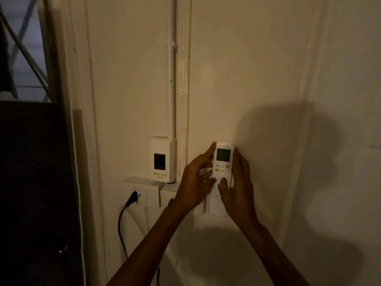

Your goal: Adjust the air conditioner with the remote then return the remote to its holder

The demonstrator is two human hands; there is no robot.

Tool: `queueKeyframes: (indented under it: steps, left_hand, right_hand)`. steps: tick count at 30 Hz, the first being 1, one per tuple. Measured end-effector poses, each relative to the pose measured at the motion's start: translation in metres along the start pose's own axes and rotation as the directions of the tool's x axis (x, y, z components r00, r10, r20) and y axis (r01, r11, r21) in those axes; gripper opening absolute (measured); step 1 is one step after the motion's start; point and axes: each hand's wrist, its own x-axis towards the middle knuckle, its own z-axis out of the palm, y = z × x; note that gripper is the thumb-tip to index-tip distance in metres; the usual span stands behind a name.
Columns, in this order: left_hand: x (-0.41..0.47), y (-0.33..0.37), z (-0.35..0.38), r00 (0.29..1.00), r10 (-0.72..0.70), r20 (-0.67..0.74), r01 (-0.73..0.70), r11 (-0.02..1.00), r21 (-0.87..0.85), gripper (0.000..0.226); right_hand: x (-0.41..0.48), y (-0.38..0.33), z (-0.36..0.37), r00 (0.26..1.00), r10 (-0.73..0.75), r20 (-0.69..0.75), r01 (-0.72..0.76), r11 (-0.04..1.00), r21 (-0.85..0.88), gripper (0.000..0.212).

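1. White plastic remote (223,162), upright against the wall (257,79), lower end seated in or just at the white holder (215,209); which of the two, cannot tell.
2. Held by both hands: left hand (195,182) curled along the left edge, fingertips up near the screen; right hand (239,182) wrapped round the right edge, thumb across the lower buttons. Both partly closed on the body, neither clenched.
3. Likely light, rigid, smooth-shelled; somewhat slippery, so best gripped by the long side edges, below the screen.
4. Probably tolerant of a firm squeeze, but buttons easily pressed by accident; thumb better kept off the keys unless a press is meant.
5. Dim light, so button labels unreadable.
6. Beside it to the left: switch box (162,159), socket (142,193) with black plug (132,198).
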Motion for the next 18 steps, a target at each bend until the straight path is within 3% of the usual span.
queueKeyframes:
  steps: [6, 12, 18]
  left_hand:
    - [-0.005, -0.017, 0.002, 1.000, 0.006, 0.005, -0.006, 1.000, -0.028, 0.057]
    - [-0.011, -0.020, 0.006, 0.989, 0.148, 0.003, -0.148, 0.988, 0.044, 0.064]
    - [-0.023, -0.021, 0.001, 0.996, 0.088, 0.012, -0.089, 0.990, 0.112, 0.066]
  right_hand:
    - [-0.011, 0.009, 0.002, 1.000, -0.016, -0.010, 0.016, 0.999, -0.044, 0.066]
    - [-0.027, 0.014, 0.000, 0.999, 0.006, 0.032, -0.002, 0.990, -0.138, 0.066]
    - [-0.032, 0.005, -0.006, 0.998, 0.018, 0.057, -0.007, 0.982, -0.191, 0.064]
